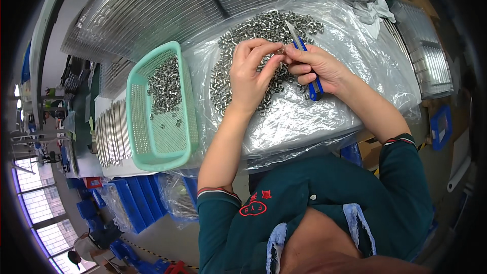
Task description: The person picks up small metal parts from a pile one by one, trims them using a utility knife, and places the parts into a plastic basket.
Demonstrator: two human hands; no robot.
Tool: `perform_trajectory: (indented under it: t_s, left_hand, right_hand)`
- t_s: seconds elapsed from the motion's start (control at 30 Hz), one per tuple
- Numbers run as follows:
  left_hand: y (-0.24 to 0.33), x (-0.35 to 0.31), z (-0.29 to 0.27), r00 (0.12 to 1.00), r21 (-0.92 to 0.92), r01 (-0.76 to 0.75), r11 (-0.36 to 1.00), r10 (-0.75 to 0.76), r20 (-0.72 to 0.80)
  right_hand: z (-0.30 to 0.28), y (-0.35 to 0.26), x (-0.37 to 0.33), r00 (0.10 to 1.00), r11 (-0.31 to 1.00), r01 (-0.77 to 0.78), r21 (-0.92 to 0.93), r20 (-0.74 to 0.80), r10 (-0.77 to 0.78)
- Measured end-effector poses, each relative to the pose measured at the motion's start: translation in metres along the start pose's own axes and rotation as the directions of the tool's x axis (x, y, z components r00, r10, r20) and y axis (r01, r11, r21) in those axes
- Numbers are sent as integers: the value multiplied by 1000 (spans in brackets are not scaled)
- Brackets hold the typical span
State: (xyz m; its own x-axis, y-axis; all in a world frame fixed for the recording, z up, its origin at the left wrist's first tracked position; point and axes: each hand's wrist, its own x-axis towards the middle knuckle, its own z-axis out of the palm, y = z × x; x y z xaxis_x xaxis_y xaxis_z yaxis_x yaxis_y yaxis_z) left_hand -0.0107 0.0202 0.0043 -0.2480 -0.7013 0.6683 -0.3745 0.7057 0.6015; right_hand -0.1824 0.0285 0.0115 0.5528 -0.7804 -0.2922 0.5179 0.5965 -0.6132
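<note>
Piece in hand: metal ring (pixel 281 50), small and silvery, at the meeting fingertips above the pile; partly covered by fingers, fine detail too small to read.
Left hand (pixel 250 73): thumb and index finger pinched together, apparently on that ring; other fingers bent.
Right hand (pixel 320 67): lower fingers curled round the utility knife (pixel 315 87); thumb and index finger up by the ring.
Knife: blue handle, blade out, tip pointing away from the body; whether the edge touches the ring, cannot tell.
Loose pile: many small rings (pixel 269 23), spread on clear plastic film (pixel 299 127) under and beyond both hands.
Basket: pale green, perforated basket (pixel 190 109), left of the pile; ring batch (pixel 165 83) mostly toward its far end, a few strays nearer, bare floor at near end.
Progress: judged partway; one piece being handled, sizeable batch in basket, bigger lot on film. Whether either lot is finished, cannot tell.
Left side: bundle of metal rods (pixel 112 134) beside basket; blue bins (pixel 134 200) lower down.
Far side: stacked clear plastic lengths (pixel 172 5).
Right side: white cloth (pixel 374 12) near another clear stack (pixel 423 53).
</note>
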Motion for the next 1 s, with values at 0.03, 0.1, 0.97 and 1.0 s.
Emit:
perform_trajectory:
  t_s: [0.03,0.1,0.97,1.0]
  left_hand:
    - [-1,0,1,1000,-20,9,1000,-9,-13]
    - [0,0,1,1000,-37,21,999,-22,-7]
    - [4,1,3,992,-132,127,983,-124,28]
    - [3,0,3,992,-135,126,983,-123,35]
  right_hand:
    - [-1,0,0,1000,1000,-2,0,-10,2]
    - [-1,0,0,1000,1000,-3,-1,-20,3]
    - [1,0,0,998,999,37,-29,-52,-38]
    - [0,0,0,998,999,37,-30,-53,-38]
